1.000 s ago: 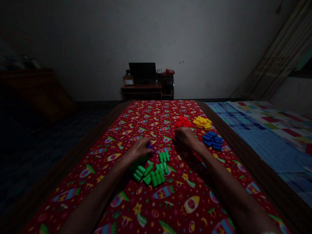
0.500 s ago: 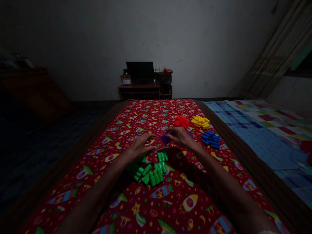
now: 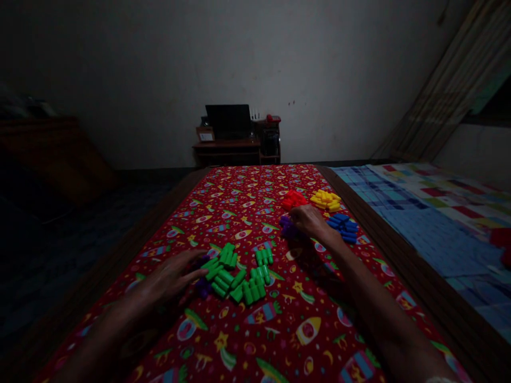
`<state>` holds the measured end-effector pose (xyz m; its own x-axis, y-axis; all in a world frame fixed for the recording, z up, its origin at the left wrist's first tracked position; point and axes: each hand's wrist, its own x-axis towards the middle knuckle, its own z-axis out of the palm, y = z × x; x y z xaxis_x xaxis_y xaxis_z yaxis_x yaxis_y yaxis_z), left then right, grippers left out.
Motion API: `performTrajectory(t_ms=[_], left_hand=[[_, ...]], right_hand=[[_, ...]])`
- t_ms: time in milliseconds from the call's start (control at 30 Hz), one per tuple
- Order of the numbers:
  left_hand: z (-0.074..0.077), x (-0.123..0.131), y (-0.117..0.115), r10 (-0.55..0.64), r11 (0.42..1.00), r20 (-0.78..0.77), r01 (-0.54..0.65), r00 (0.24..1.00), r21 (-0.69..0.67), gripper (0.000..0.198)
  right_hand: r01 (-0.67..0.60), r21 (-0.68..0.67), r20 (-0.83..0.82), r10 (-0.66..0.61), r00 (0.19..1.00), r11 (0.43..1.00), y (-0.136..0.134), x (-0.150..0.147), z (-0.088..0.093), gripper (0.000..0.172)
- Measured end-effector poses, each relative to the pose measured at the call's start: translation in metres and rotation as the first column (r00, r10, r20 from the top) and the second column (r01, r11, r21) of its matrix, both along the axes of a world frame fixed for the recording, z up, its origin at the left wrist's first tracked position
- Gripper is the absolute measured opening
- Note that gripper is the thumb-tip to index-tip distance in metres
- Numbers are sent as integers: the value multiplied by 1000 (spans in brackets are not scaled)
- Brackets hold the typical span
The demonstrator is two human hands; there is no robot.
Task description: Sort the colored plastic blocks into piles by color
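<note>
Green plastic building blocks (image 3: pixel 239 279) lie in a loose heap, some standing in joined rows, on the red patterned cloth (image 3: pixel 255 340). To their left is my left hand (image 3: pixel 170 276), with thumb and fingers apart. Purple blocks (image 3: pixel 203 288) show beside its thumb and in the gap by its fingertips. Farther off, my right hand (image 3: pixel 309 219) bends its fingers down over another group of purple blocks (image 3: pixel 287 227), closed on one of them; its fingertips are partly hidden.
Red blocks (image 3: pixel 294 199), yellow blocks (image 3: pixel 326 200) and blue blocks (image 3: pixel 343 229) sit in separate piles around my right hand. Beyond the cloth stands a desk (image 3: pixel 227 142) with a dark monitor (image 3: pixel 228 120). Bedding (image 3: pixel 423 223) spreads on the right.
My left hand has moved left and nearer, uncovering more green blocks and purple ones beside them. My right hand has carried purple pieces rightward to the purple group near the red pile.
</note>
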<state>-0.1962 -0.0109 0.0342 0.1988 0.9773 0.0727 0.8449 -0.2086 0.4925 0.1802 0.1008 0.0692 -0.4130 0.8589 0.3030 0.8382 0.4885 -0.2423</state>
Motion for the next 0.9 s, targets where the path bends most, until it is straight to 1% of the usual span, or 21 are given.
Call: performTrajectory(t_ms=[67,133,200,267,367,467,533,633,700,733,800,867,900], left_hand=[[-20,-10,-16,-8,999,13,7,1000,31,59],[-37,-13,-27,11,997,1,-11,1000,83,59],[-46,-9,-30,56,988,-25,-52,998,147,56],[-48,0,-27,89,976,-39,-79,995,204,48],[-42,16,-16,80,969,-48,-66,996,237,40],[-32,29,-5,35,972,-45,-24,998,232,38],[-22,34,0,48,963,2,-46,999,267,36],[-2,39,9,160,925,144,-200,977,323,37],[10,47,16,228,911,269,-302,936,280,43],[14,53,19,240,915,335,-328,911,237,46],[18,70,26,214,937,463,-315,860,152,52],[17,90,31,152,962,555,-250,817,105,58],[15,100,32,125,972,586,-216,801,88,61]], right_hand=[[36,59,-59,-32,998,998,-2,-2,4,22],[-2,78,-112,11,994,997,-8,-9,9,26],[-115,60,-130,122,984,992,-17,-19,13,22],[-240,30,-120,242,963,970,-28,-31,14,17],[-365,-21,-84,362,928,931,-43,-48,11,15],[-425,-48,-69,422,904,904,-51,-57,6,14],[-448,-51,-72,445,893,892,-52,-57,4,14],[-455,-65,-83,450,889,888,-50,-56,3,14],[-453,-62,-136,443,886,889,-49,-57,1,15],[-456,-47,-184,441,878,889,-49,-58,-1,17],[-476,-1,-295,455,840,879,-50,-62,-5,27],[-515,38,-367,491,790,857,-52,-66,-11,40],[-533,52,-378,511,772,844,-54,-68,-13,44]])
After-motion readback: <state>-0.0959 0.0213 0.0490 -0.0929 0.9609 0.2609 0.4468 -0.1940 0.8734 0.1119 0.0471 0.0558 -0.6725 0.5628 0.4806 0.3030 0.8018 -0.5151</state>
